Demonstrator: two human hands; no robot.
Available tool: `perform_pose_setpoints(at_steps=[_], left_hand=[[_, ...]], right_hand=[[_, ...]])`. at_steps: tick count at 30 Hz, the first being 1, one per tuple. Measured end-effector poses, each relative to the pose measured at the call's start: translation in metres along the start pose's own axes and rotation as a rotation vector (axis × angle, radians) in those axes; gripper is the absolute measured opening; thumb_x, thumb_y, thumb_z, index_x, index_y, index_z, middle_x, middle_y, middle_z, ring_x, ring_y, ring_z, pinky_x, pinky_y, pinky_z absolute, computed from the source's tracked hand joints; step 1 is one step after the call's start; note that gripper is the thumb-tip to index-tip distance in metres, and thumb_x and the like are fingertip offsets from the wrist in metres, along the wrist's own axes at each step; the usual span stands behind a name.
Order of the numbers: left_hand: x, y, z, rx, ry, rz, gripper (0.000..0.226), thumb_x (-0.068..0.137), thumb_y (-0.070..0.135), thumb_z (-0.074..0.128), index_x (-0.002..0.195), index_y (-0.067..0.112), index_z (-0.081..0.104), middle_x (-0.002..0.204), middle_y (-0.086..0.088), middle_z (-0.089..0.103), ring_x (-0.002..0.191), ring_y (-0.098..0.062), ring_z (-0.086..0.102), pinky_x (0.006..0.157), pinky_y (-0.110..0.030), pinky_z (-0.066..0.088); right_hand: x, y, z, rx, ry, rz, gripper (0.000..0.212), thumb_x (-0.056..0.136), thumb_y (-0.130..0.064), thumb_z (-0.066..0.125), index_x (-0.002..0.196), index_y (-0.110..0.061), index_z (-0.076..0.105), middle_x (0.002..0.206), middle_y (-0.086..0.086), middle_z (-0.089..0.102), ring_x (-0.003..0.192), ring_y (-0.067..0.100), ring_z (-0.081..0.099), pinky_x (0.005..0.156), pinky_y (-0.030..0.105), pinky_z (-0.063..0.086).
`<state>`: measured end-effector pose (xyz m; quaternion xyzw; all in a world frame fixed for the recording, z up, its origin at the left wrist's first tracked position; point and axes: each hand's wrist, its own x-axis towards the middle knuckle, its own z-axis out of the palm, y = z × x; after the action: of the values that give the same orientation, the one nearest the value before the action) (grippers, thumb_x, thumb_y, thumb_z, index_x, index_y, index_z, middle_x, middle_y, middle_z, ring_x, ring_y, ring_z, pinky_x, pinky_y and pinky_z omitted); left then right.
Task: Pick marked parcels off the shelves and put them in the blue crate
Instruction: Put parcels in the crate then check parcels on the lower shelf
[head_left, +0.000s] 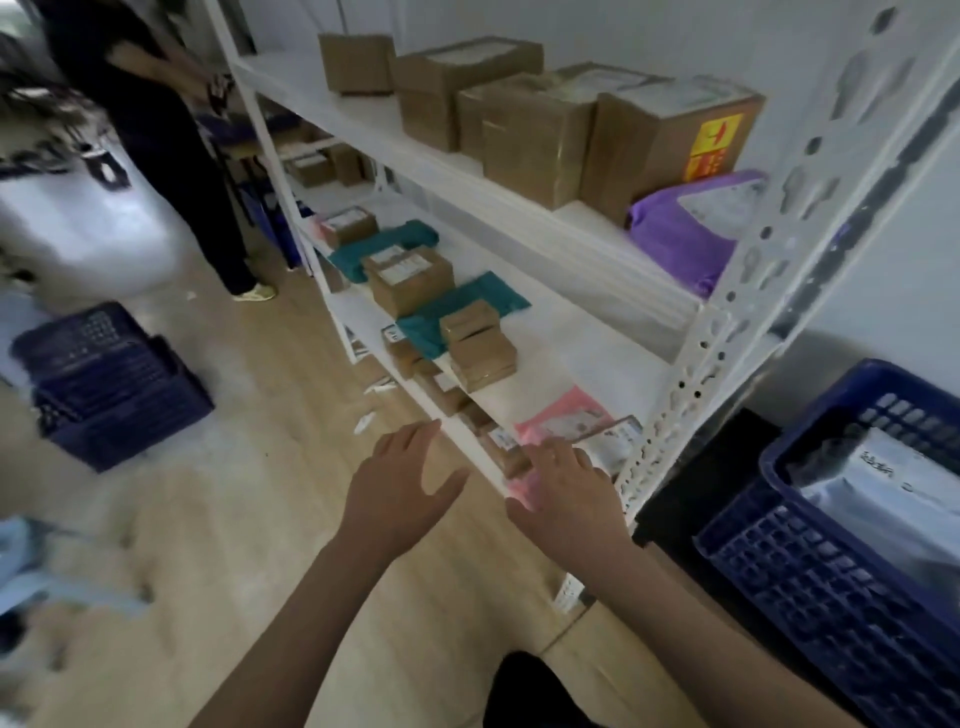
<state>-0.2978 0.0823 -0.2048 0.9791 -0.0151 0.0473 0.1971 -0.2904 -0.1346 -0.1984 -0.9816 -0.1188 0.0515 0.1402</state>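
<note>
White metal shelves run from upper left to lower right. The top shelf carries brown cardboard boxes and a purple bag parcel. On the middle shelf lie small brown boxes, teal bags and a pink parcel. My left hand hovers with fingers spread just in front of the shelf edge, holding nothing. My right hand reaches over the shelf edge, its fingers resting by a small brown box and the pink parcel. A blue crate at the right holds a grey bag parcel.
Another blue crate sits on the wooden floor at the left. A person in dark clothes stands at the far end of the shelves. A white upright post separates the shelf from the right crate. White scraps lie on the floor.
</note>
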Motion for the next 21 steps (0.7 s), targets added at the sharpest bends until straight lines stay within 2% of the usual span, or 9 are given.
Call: perform_pose_setpoints(at_steps=[6,12,17,18,21], left_hand=[[0.057,-0.04,0.007,-0.032,-0.044,0.013,0.072,0.094,0.063,0.052,0.154,0.025,0.036,0.153,0.008,0.043,0.139,-0.015,0.038,0.102,-0.035,0.045],[0.165,-0.087,0.018,-0.033,-0.088,0.055,0.072,0.094,0.064,0.053,0.152,0.024,0.039,0.152,0.007,0.045,0.14,-0.017,0.039,0.103,-0.034,0.044],[0.267,-0.115,0.011,-0.013,-0.136,0.126,0.073,0.094,0.062,0.053,0.153,0.023,0.037,0.152,0.004,0.044,0.139,-0.018,0.04,0.104,-0.034,0.043],[0.286,-0.119,0.008,-0.008,-0.137,0.148,0.073,0.094,0.061,0.054,0.153,0.022,0.037,0.153,0.003,0.044,0.139,-0.019,0.041,0.105,-0.035,0.042],[0.335,-0.132,0.007,-0.016,-0.136,0.177,0.074,0.094,0.06,0.057,0.154,0.02,0.037,0.154,0.001,0.045,0.138,-0.02,0.043,0.105,-0.035,0.043]], right_hand=[[0.076,-0.017,0.012,0.005,-0.027,0.028,0.061,0.086,-0.054,0.05,0.14,-0.028,0.041,0.143,-0.001,0.04,0.127,0.022,0.046,0.098,0.041,0.048],[0.194,-0.032,0.02,-0.008,-0.022,0.11,0.062,0.093,-0.055,0.048,0.145,-0.025,0.038,0.147,0.0,0.037,0.13,0.021,0.044,0.102,0.038,0.045],[0.289,-0.031,0.01,0.016,0.001,0.223,0.06,0.088,-0.054,0.055,0.139,-0.024,0.041,0.135,-0.002,0.045,0.115,0.019,0.049,0.079,0.03,0.045],[0.304,-0.031,0.008,0.028,0.005,0.239,0.059,0.088,-0.053,0.056,0.137,-0.024,0.042,0.134,-0.003,0.045,0.115,0.018,0.05,0.078,0.029,0.046],[0.337,-0.029,0.004,0.018,-0.033,0.268,0.058,0.09,-0.05,0.056,0.14,-0.025,0.041,0.139,-0.002,0.042,0.121,0.019,0.047,0.088,0.032,0.049]])
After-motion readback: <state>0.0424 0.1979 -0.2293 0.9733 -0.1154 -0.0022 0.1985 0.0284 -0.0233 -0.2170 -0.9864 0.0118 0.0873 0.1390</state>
